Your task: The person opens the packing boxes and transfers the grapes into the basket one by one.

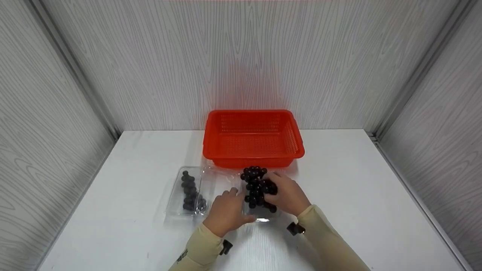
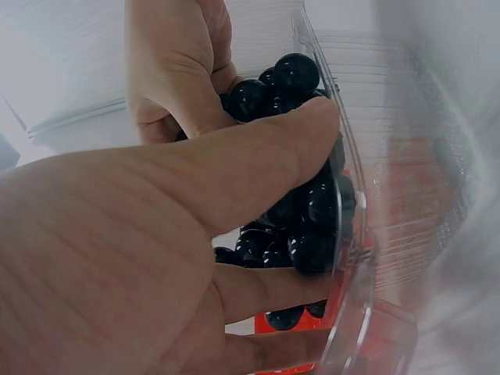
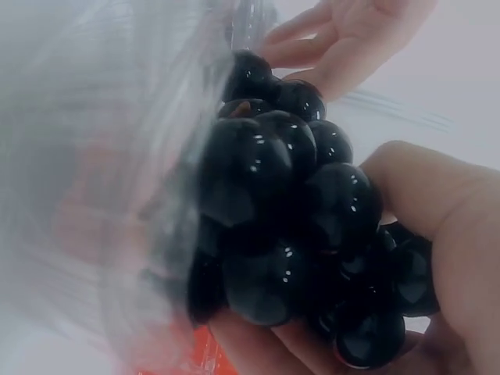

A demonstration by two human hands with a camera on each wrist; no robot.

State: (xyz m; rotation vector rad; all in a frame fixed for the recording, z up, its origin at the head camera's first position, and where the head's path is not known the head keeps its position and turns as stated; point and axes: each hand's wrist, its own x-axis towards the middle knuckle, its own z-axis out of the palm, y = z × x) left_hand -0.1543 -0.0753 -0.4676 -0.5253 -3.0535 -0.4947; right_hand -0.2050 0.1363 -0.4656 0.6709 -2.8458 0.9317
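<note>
A bunch of dark, glossy grapes point(image 1: 257, 190) is gripped by the right hand point(image 1: 288, 194) at its right side, over a clear plastic box point(image 1: 262, 219). In the right wrist view the thumb and fingers of the right hand point(image 3: 469, 258) curl round the grapes point(image 3: 258, 168). The left hand point(image 1: 227, 211) is at the box's left side, its thumb pointing right. In the left wrist view the left hand point(image 2: 117, 234) has its thumb and fingers extended beside the grapes point(image 2: 312, 203), along the clear plastic wall point(image 2: 355, 180); whether it presses the plastic is unclear.
A red basket point(image 1: 254, 162) stands behind the hands, near the back wall point(image 1: 241, 67). Left of the left hand lies a clear container point(image 1: 173, 205) with dark grapes point(image 1: 189, 190) in or beneath it. Grey wood-patterned panels point(image 1: 41, 124) flank the white table point(image 1: 113, 210).
</note>
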